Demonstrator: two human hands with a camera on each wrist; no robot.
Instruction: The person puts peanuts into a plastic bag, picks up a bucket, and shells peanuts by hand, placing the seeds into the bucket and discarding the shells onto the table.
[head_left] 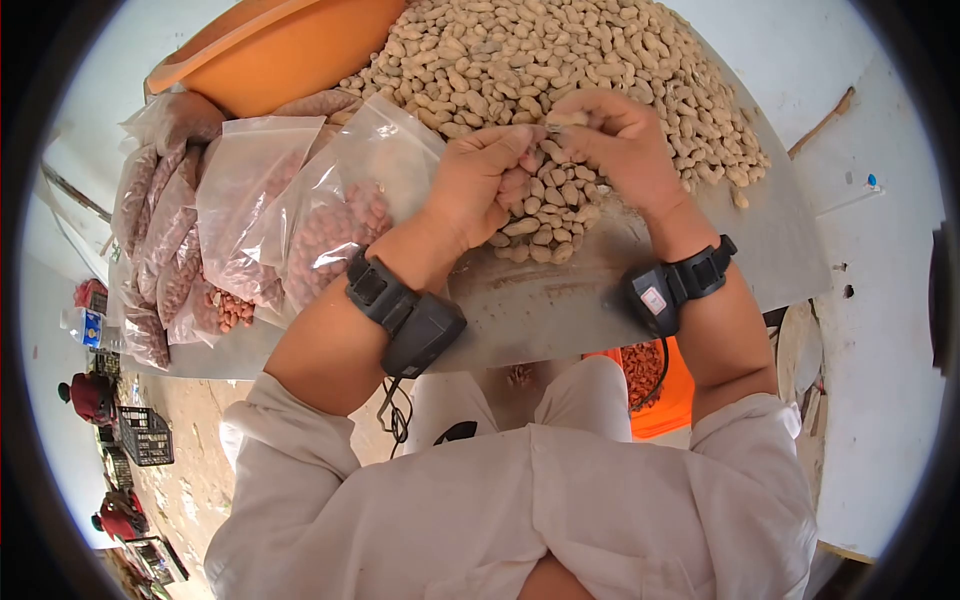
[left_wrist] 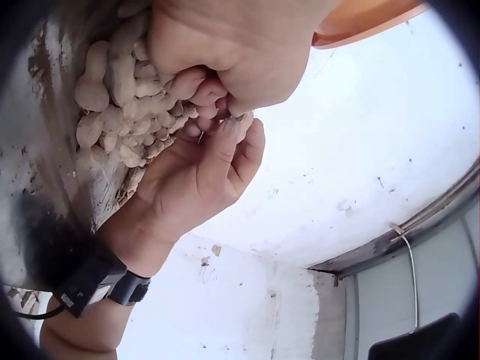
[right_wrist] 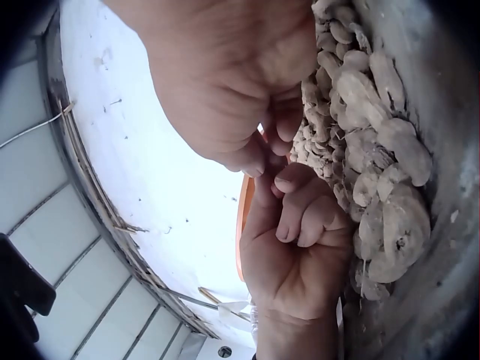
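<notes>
A pale beige peanut pod (head_left: 563, 119), dry and dusty in its shell, is pinched between the left hand (head_left: 488, 185) and the right hand (head_left: 622, 142), just above the near side of a big heap of unshelled peanuts (head_left: 560, 50). The thumb and forefinger of each hand are clamped on the pod, and the other fingers curl in towards the palms. The heap lies on a grey metal tabletop (head_left: 760, 240).

Beside the left hand lie several overlapping clear plastic bags (head_left: 330, 215) filled with red-brown shelled kernels. Behind them a round orange plastic basin (head_left: 270, 45) touches the heap; its contents cannot be seen. Under the table an orange tub (head_left: 678, 408) holds more shelled kernels.

The black wrist-worn device (head_left: 660, 295) on the right arm bears a small white and red label, too small to read.
</notes>
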